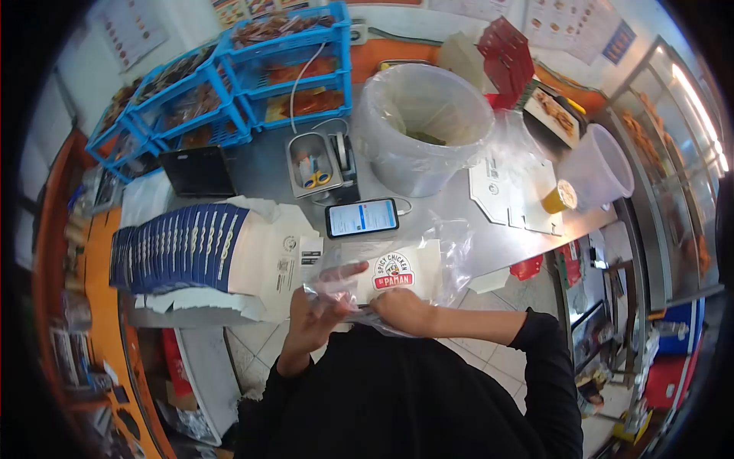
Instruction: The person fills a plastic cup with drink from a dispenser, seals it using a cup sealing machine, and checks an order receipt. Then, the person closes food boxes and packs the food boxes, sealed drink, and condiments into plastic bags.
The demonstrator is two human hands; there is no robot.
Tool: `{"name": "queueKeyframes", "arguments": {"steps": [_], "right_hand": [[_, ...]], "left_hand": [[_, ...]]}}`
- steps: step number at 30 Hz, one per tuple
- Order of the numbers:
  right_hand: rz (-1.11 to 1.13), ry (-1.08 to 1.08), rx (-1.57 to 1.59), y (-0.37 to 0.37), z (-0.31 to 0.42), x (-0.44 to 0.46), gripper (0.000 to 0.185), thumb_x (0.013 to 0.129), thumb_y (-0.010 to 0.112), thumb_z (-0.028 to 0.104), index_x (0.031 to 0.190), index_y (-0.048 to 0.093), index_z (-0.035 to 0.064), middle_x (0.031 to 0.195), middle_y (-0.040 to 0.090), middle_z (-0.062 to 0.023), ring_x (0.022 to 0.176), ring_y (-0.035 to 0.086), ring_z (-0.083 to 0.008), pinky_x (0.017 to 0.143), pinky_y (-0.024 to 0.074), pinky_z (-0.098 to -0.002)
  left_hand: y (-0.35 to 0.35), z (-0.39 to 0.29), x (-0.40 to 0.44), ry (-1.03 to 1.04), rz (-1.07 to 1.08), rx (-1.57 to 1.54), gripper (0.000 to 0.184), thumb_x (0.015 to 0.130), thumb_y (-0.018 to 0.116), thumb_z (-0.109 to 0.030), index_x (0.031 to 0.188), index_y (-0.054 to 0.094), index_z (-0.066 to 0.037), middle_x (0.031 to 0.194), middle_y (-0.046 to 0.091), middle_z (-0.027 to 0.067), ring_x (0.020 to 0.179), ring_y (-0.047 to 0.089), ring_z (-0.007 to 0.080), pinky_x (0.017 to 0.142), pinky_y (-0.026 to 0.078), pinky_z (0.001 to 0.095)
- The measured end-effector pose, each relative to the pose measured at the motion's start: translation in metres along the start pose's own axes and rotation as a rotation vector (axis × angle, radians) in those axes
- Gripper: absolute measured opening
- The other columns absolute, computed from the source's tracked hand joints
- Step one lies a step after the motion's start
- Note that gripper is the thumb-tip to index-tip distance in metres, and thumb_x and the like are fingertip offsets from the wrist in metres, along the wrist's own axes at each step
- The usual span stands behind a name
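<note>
A white box with a round "Spicy Chicken Paman" logo lies at the table's front edge, inside a clear plastic bag. My left hand is at the box's left end, fingers apart, with the bag's plastic over and beside them. My right hand is closed at the box's near edge, on the bag's plastic. Just beyond the box lies a phone with a lit screen. To the left, a row of folded blue and white boxes lies beside a flat white carton sheet.
A large clear bucket with a liner stands behind the phone, near a metal tray holding yellow scissors. Blue crates are stacked at the back left. On the right are a yellow cup, a white tub and a glass display case.
</note>
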State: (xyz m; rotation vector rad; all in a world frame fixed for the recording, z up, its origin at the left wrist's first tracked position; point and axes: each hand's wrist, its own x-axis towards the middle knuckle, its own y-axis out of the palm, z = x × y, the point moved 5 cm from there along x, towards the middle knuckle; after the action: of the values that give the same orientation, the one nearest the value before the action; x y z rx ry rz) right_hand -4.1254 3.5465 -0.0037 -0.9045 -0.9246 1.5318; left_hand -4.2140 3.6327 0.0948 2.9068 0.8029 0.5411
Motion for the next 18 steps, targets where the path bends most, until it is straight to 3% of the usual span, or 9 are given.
{"name": "queueKeyframes", "arguments": {"steps": [3, 5, 7, 9, 11, 15, 18], "right_hand": [[0.117, -0.102, 0.002, 0.034, -0.006, -0.015, 0.009, 0.066, 0.05, 0.004, 0.071, 0.056, -0.0001, 0.057, 0.055, -0.012, 0.057, 0.058, -0.0276, 0.051, 0.0466, -0.0325], [0.259, -0.145, 0.216, 0.05, -0.021, -0.024, 0.012, 0.067, 0.049, 0.005, 0.076, 0.056, 0.0016, 0.065, 0.058, -0.0133, 0.064, 0.059, -0.0263, 0.055, 0.0465, -0.0342], [0.306, -0.15, 0.245, 0.052, -0.029, -0.027, 0.012, 0.067, 0.049, 0.005, 0.077, 0.056, 0.0019, 0.067, 0.058, -0.0136, 0.065, 0.059, -0.0265, 0.056, 0.0464, -0.0346], [0.31, -0.123, 0.118, 0.05, -0.027, -0.028, 0.013, 0.068, 0.049, 0.006, 0.077, 0.056, 0.0022, 0.068, 0.058, -0.0139, 0.066, 0.059, -0.0267, 0.056, 0.0463, -0.035], [0.306, -0.064, -0.109, 0.049, -0.018, -0.031, 0.013, 0.068, 0.049, 0.007, 0.078, 0.056, 0.0025, 0.07, 0.058, -0.0142, 0.067, 0.059, -0.0269, 0.057, 0.0462, -0.0355], [0.336, 0.058, -0.423, 0.053, -0.013, -0.032, 0.014, 0.069, 0.049, 0.008, 0.079, 0.057, 0.0032, 0.073, 0.058, -0.0148, 0.069, 0.059, -0.0272, 0.058, 0.046, -0.0364], [0.297, 0.052, -0.029, 0.035, -0.025, -0.038, 0.019, 0.074, 0.048, 0.015, 0.089, 0.054, 0.0045, 0.077, 0.058, -0.0154, 0.071, 0.058, -0.0287, 0.063, 0.0451, -0.0379]], "left_hand": [[0.0, 0.002, -0.001, -0.016, -0.03, -0.022, 0.019, 0.081, 0.05, -0.017, 0.084, 0.053, 0.001, 0.108, 0.05, 0.0186, 0.095, 0.05, 0.022, 0.072, 0.041, 0.03], [0.002, 0.002, -0.001, -0.028, -0.069, 0.09, 0.017, 0.081, 0.05, -0.014, 0.088, 0.053, 0.001, 0.109, 0.05, 0.0175, 0.094, 0.051, 0.0207, 0.075, 0.041, 0.0296], [0.011, 0.005, 0.0, -0.02, 0.008, 0.117, 0.019, 0.081, 0.05, -0.015, 0.093, 0.053, -0.001, 0.111, 0.049, 0.0158, 0.094, 0.051, 0.0208, 0.078, 0.04, 0.0294], [0.016, 0.009, 0.0, -0.017, -0.012, 0.098, 0.022, 0.08, 0.051, -0.018, 0.096, 0.054, -0.002, 0.109, 0.051, 0.0147, 0.093, 0.052, 0.0209, 0.078, 0.041, 0.0293], [0.023, 0.003, 0.003, 0.038, 0.056, 0.328, 0.022, 0.08, 0.052, -0.02, 0.084, 0.055, 0.002, 0.105, 0.053, 0.0155, 0.066, 0.053, 0.0116, 0.059, 0.043, 0.0236], [0.024, -0.008, 0.012, 0.066, 0.119, 0.465, 0.018, 0.079, 0.052, -0.017, 0.084, 0.057, 0.0, 0.1, 0.056, 0.0116, 0.069, 0.056, 0.0142, 0.06, 0.044, 0.0244], [0.009, -0.013, 0.016, 0.023, 0.085, 0.671, 0.019, 0.077, 0.054, -0.017, 0.084, 0.06, 0.0, 0.093, 0.06, 0.0095, 0.071, 0.057, 0.0145, 0.061, 0.044, 0.0247]]}}
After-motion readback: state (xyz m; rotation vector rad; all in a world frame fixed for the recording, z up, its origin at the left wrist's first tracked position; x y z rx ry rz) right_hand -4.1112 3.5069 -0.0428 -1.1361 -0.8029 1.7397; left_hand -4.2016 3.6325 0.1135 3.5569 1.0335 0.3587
